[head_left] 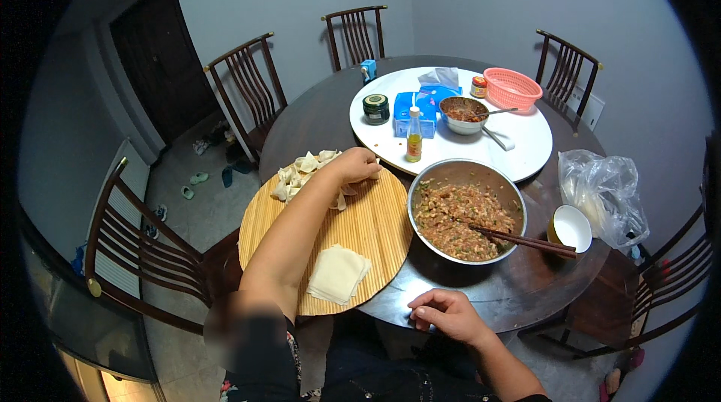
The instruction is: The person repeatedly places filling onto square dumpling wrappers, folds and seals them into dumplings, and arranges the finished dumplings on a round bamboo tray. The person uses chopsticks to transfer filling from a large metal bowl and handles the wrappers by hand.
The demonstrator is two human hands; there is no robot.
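Observation:
My left hand point(352, 167) reaches across a round slatted wooden board point(379, 233) to its far edge. Its fingers are closed and point down beside a cluster of folded wontons point(303, 167); a pale bit shows at the fingertips, but what they hold is mostly hidden. My left forearm covers part of the board and some wontons. Near the board's front edge lies a stack of square wrappers point(339, 274). My right hand point(451, 315) rests at the table's front edge, fingers loosely bent and apart, with nothing in it. Beyond it stands a metal bowl of minced filling point(466, 214).
Chopsticks point(522, 240) lean over the bowl's right rim, close to a small white bowl point(572, 228) and a plastic bag point(604, 195). A white turntable point(529, 150) carries a bottle point(414, 135), jars, a sauce bowl point(463, 125) and a pink basket point(513, 89). Chairs surround the table.

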